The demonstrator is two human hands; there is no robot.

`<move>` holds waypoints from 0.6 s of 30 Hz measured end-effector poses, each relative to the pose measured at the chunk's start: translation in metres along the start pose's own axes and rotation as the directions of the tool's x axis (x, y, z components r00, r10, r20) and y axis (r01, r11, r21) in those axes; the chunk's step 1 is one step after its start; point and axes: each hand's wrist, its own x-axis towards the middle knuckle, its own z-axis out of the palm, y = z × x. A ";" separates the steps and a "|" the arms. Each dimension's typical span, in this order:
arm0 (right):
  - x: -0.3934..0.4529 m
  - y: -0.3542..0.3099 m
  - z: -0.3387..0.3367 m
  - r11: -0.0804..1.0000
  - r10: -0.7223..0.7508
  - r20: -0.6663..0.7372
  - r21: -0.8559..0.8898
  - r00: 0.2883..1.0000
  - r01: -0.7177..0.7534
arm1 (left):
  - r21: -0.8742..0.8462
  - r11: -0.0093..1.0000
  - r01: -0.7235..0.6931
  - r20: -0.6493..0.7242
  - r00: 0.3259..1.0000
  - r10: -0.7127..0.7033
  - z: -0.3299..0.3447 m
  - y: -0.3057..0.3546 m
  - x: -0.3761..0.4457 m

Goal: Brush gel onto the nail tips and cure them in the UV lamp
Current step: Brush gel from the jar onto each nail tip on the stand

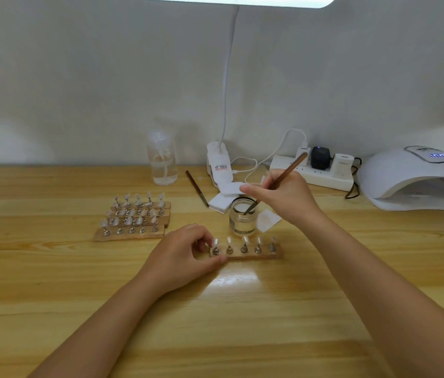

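Note:
A wooden strip (253,256) with several nail tips on metal stands lies at the table's middle. My left hand (185,255) pinches its left end between thumb and fingers. My right hand (283,197) grips a brown brush (289,171), whose tip dips into a small glass jar (242,221) of clear gel just behind the strip. The white UV lamp (417,181) stands at the far right with its display lit.
Three more wooden strips of nail tips (136,219) lie to the left. A clear spray bottle (162,159), a second brush (196,188), white pads (222,201), a clip lamp base (219,166) and a power strip (316,173) line the back of the table.

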 end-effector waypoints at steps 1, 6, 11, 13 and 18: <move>0.003 -0.001 0.002 0.999 -0.002 0.029 -0.047 1.000 0.003 | -0.001 1.000 0.000 -0.002 1.000 0.000 0.000 0.000 -0.001; 0.011 -0.004 0.013 0.973 0.013 0.163 -0.229 0.986 0.025 | -0.006 1.000 0.003 -0.007 1.000 -0.003 0.000 0.000 -0.001; 0.011 -0.008 0.013 0.961 0.007 0.173 -0.274 0.985 0.041 | -0.034 0.999 0.014 -0.001 1.000 -0.014 -0.001 0.000 -0.002; 0.011 -0.009 0.006 0.977 0.013 0.107 -0.213 0.994 0.010 | -0.070 0.997 0.032 0.005 0.999 -0.032 -0.002 0.000 -0.001; 0.007 -0.006 -0.013 0.997 0.063 -0.011 -0.045 0.998 -0.064 | -0.163 0.982 0.100 0.049 0.994 -0.094 -0.004 0.003 0.000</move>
